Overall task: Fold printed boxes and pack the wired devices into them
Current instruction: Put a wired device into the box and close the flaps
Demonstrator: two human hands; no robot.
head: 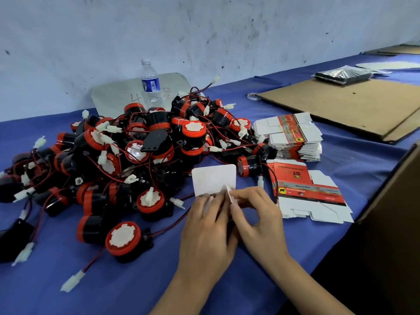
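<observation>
Both my hands hold one white box blank point(213, 178) near the table's front middle, its big flap standing up toward the pile. My left hand point(205, 226) grips the box body from the left. My right hand point(256, 214) pinches a small side flap at the box's right. A large pile of black-and-red wired devices point(136, 155) with white plugs covers the table's left. A few flat printed blanks point(309, 192) lie just right of my hands. Behind them is a banded stack of flat blanks point(293, 135).
A water bottle point(150, 83) stands behind the pile against the wall, on a pale board. Brown cardboard sheets point(354, 105) lie at the back right with a black bag point(343, 75) on them. A brown carton edge point(395, 185) rises at the right of the blue table point(136, 280).
</observation>
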